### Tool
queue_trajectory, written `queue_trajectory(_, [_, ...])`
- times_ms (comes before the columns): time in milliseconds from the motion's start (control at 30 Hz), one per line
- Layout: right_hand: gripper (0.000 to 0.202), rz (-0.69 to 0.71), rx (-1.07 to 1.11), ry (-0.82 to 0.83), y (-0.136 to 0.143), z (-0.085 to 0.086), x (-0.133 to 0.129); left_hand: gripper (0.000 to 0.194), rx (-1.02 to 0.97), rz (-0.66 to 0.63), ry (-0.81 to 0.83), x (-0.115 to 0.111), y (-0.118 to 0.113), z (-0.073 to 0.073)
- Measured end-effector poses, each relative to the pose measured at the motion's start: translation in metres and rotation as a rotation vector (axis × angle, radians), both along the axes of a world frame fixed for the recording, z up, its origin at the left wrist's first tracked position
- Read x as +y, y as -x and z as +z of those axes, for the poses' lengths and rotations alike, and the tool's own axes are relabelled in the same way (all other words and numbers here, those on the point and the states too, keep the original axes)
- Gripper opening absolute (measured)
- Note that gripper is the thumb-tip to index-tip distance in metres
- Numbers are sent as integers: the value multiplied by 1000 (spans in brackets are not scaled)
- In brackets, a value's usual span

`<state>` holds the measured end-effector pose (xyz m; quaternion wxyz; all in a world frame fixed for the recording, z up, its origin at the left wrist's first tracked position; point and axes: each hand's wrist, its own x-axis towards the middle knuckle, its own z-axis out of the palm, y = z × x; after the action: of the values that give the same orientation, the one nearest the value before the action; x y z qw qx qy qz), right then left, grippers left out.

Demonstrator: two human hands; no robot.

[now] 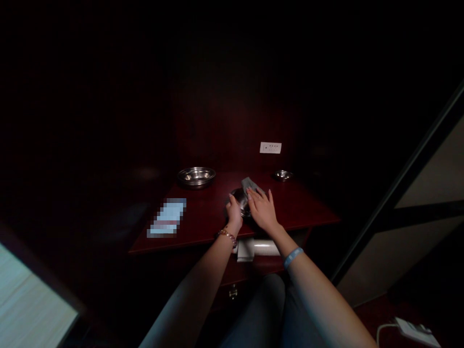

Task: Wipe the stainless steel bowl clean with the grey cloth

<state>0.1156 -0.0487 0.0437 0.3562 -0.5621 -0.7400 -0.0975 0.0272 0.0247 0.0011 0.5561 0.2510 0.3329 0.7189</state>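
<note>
The metal bowl [239, 195] could slip, I think, if the left hand [234, 212] let its rim slide, because shiny metal can be slick. The grey cloth [248, 183] might bunch up if the right hand [264, 212] pushed too hard on one side, and that could tip the bowl. If it slid toward the person, it might drop off the near edge of the red table [290, 208].

The bowl is between the two hands, over the middle of the table. The left hand is closed on its left side, with the thumb at the rim. The right hand lies over the cloth at the bowl's right side, fingers stretched out. I can't tell if those fingers pinch the cloth or just press it. I can't tell if the bowl touches the table, either.

A wide metal dish [196, 180] sits far left, and a small dish [282, 176] far right, both well apart from the hands.
</note>
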Motion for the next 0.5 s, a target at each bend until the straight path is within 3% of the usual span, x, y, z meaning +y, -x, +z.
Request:
queue_trajectory(267, [46, -82, 9, -12, -2, -3, 16, 52, -31, 16, 9, -1, -1, 2])
queue_trajectory(500, [49, -97, 35, -7, 1, -6, 12, 52, -3, 23, 1, -3, 0, 3])
